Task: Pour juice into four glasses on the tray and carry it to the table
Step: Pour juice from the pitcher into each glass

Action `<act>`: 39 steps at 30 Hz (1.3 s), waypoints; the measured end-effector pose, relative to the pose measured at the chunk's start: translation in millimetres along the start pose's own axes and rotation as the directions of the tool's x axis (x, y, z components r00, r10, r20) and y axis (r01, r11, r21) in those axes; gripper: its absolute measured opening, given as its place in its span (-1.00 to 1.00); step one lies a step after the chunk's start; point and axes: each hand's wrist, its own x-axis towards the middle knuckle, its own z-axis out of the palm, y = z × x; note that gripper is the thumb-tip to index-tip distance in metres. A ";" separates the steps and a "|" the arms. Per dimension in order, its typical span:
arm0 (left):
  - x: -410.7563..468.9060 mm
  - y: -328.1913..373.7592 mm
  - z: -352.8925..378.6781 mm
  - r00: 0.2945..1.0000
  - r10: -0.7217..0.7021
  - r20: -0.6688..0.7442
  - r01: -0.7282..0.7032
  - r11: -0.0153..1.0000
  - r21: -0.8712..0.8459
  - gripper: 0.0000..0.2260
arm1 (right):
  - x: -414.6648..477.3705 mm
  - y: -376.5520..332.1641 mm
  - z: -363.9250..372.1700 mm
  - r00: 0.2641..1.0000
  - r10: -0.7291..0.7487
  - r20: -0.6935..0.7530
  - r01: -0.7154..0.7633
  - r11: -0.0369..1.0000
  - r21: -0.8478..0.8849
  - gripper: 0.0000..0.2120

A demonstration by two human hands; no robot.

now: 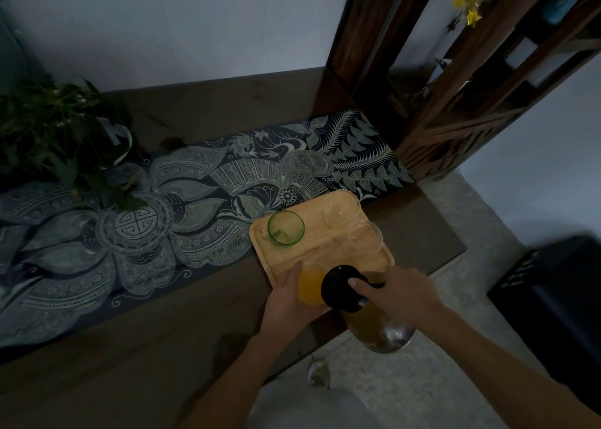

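Note:
A wooden tray (328, 246) lies on the right end of the dark counter. A green-rimmed glass (286, 227) stands on its left part, and two clear glasses (341, 212) (366, 236) stand on its right part, all without juice. At the tray's near edge my left hand (286, 301) wraps around a glass of orange juice (310, 284). My right hand (403, 290) grips a glass juice jug (374, 318) with a black lid, tilted with the lid over that glass. The jug holds orange juice.
A patterned dark runner (146, 220) covers the counter (195, 347). A leafy plant (58, 135) sits at the far left. A wooden shelf unit (455, 103) rises at the back right. A black box (553, 292) stands on the floor to the right.

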 end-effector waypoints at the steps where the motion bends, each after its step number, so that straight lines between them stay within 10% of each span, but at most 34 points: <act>1: 0.1 0.8 0.2 1.000 -0.015 0.011 0.015 1.000 -0.008 0.05 | -1.2 6.0 1.1 1.000 -0.001 0.028 0.000 0.999 0.032 -0.23; 10: -2.5 7.2 -0.9 0.998 -0.058 0.028 0.058 0.998 0.017 0.23 | -6.4 65.2 -2.9 0.996 -0.043 0.075 0.015 0.939 0.343 -0.30; 17: -18.6 63.2 16.1 0.933 0.061 -0.354 -0.015 0.992 0.129 -0.19 | 20.1 123.5 -33.3 0.991 -0.107 0.074 0.066 0.905 0.421 -0.32; 31: 107.8 118.2 130.3 0.899 -0.329 -0.288 0.365 0.928 0.079 0.13 | 110.9 181.5 -80.7 0.947 -0.308 -0.091 0.318 0.938 0.135 -0.28; 39: 109.6 118.2 141.8 0.860 -0.358 -0.363 0.408 0.911 0.067 -0.12 | 148.5 161.7 -68.2 0.899 -0.409 -0.158 0.406 0.912 -0.053 -0.25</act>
